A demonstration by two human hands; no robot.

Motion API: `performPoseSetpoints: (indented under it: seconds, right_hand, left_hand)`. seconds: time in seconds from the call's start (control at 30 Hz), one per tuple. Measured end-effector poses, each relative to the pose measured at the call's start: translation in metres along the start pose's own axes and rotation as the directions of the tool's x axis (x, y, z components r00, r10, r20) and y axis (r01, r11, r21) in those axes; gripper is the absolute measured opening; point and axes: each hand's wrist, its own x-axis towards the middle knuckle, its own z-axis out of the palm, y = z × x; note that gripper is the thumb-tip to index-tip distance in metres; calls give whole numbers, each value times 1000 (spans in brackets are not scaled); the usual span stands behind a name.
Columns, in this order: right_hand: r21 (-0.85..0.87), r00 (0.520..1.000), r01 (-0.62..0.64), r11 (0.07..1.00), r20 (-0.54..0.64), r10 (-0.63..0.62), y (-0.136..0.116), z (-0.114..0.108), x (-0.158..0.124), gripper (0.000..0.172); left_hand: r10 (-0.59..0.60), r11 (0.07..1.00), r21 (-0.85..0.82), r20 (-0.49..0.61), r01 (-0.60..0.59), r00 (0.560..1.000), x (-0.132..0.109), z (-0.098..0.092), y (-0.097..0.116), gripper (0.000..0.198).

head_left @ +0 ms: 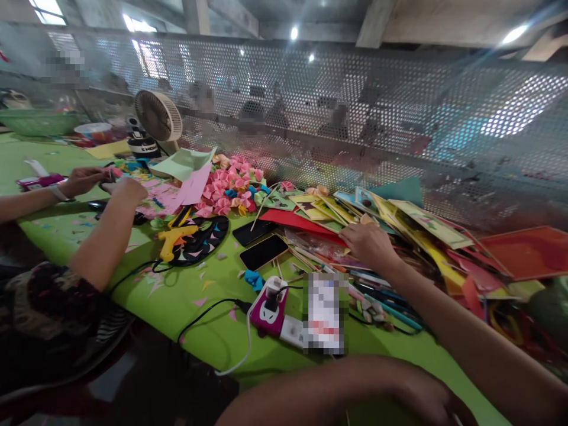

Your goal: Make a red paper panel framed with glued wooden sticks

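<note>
My right hand (367, 244) reaches palm down into a heap of coloured paper sheets and cards (417, 228). Its fingers are curled together at the edge of a red sheet (302, 222), above thin wooden sticks (295, 255); what they pinch is hidden. My left forearm lies across the bottom of the view. My left hand (423, 399) rests low on the green tablecloth (195, 296), its fingers out of sight. Two dark phones (261, 242) lie just left of my right hand.
A pink power strip (270, 307) with cables sits near the front edge. A yellow glue gun (175, 236), pink paper flowers (228, 186) and a small fan (158, 116) stand to the left. A co-worker's hands (104, 183) work there. A perforated metal screen (355, 106) closes the back.
</note>
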Motion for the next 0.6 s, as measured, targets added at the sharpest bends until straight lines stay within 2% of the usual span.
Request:
performPoseSetpoints:
  seconds: [0.13, 0.27, 0.33, 0.4, 0.5, 0.6]
  right_hand:
    - [13, 990, -50, 999, -131, 52, 6, -9, 7, 33]
    - [58, 944, -162, 985, -283, 172, 21, -20, 15, 37]
    - [74, 919, -210, 975, -327, 222, 26, -24, 17, 37]
    - [84, 901, -240, 967, -351, 255, 26, -26, 20, 37]
    - [83, 892, -237, 968, -376, 250, 19, -31, 23, 37]
    - [38, 894, -187, 982, -407, 186, 7, -42, 26, 39]
  left_hand:
    - [16, 1000, 1, 17, -16, 1000, 6, -2, -1, 17]
    - [-92, 995, -35, 117, 97, 989, 10, -3, -3, 14]
    - [-117, 990, -68, 106, 124, 987, 10, -2, -5, 13]
    - [-61, 994, -87, 42, 65, 997, 9, 0, -9, 12]
    - [48, 995, -91, -35, -51, 998, 7, 1, -12, 15]
    - [-25, 996, -83, 42, 29, 999, 4, 0, -7, 16]
